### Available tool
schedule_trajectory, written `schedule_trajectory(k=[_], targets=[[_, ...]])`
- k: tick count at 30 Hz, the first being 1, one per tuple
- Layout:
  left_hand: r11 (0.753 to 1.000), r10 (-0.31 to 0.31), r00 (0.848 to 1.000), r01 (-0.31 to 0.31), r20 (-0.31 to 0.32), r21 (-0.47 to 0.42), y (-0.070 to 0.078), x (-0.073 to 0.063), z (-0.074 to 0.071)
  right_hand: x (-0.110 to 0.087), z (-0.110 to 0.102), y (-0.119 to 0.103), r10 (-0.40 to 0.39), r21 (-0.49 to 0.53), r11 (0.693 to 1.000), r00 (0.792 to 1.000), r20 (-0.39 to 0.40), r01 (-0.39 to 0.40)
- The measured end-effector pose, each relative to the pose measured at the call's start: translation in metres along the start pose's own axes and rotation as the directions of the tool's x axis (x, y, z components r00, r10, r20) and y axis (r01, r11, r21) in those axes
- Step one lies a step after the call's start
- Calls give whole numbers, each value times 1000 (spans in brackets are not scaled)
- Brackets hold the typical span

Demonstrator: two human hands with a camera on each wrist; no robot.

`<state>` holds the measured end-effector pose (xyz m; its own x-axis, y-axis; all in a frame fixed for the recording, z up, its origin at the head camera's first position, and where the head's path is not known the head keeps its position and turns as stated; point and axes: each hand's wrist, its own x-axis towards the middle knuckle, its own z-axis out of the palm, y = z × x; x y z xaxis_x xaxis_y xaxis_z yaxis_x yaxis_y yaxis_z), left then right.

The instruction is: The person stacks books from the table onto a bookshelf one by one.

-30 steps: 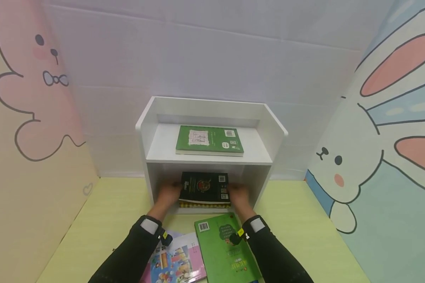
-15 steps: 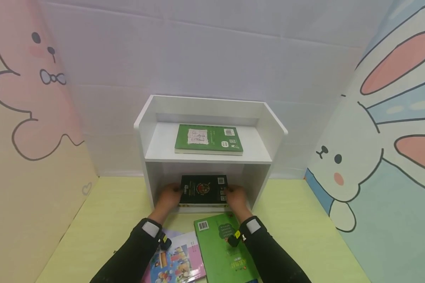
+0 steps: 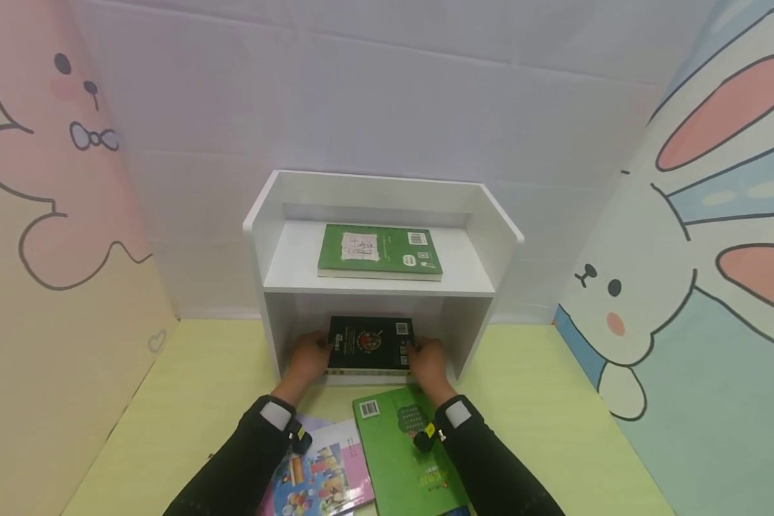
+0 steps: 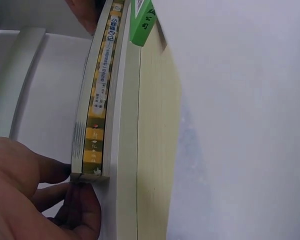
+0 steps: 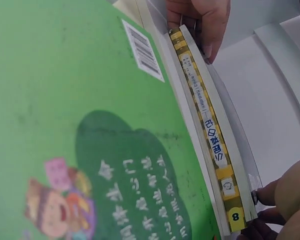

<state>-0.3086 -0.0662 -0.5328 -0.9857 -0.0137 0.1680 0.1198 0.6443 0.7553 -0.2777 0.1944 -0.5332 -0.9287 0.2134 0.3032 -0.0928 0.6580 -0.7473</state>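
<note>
Inside the lower compartment of a small white shelf (image 3: 287, 254), a black book (image 3: 370, 345) lies flat on a book with a yellow checked spine (image 4: 101, 85). My left hand (image 3: 309, 358) grips the left end of this stack, thumb at the upper edge and fingers curled by the side. At the opposite end my right hand (image 3: 431, 365) holds it the same way, its thumb over the cover's edge. Both wrist views show the yellow spine facing outward along the compartment's front edge. The fingers' undersides are partly hidden by the books.
A green book (image 3: 396, 251) lies on the upper shelf. In front, on the pale yellow tabletop (image 3: 516, 430), are a large green book (image 3: 403, 459) and a pink and blue book (image 3: 329, 473) overlapping something lilac. Painted walls rise at both sides.
The black book has come down and settled more squarely over the yellow-spined book, covering more of it in the head view. My right thumb has moved onto its cover. Both hands remain at its ends.
</note>
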Motion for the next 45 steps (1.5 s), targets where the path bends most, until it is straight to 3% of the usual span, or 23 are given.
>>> schedule_trajectory(k=[3,8,15,20,26,33,37,41,45], targets=[[1000,13,1000,-13,14,-6,0,-4,-3,-3,1,5,9,-5,1000,1000,-14,-9],[1000,3,995,-4,103,5,-10,-16,-9,-21,-9,7,18,14,1000,1000,-16,-18],[992,82,980,-98,182,81,-9,-68,-32,-60,-40,7,68,-45,997,992,105,-63],[994,94,964,-103,250,23,5,-92,-39,-80,-61,13,110,-103,990,977,181,-93],[994,111,923,-102,368,-45,17,-85,-13,-93,-71,12,132,-89,990,955,266,-112],[990,127,833,-76,538,-116,25,-74,8,-103,-64,12,162,-77,986,946,280,-146],[981,179,811,-104,557,-164,20,-68,8,-104,-63,13,164,-52,987,943,288,-155],[968,200,790,-67,580,-244,15,-64,6,-103,-65,14,145,-42,989,945,292,-139],[945,201,791,-2,577,-327,17,-64,1,-104,-75,14,136,-28,991,946,294,-133]])
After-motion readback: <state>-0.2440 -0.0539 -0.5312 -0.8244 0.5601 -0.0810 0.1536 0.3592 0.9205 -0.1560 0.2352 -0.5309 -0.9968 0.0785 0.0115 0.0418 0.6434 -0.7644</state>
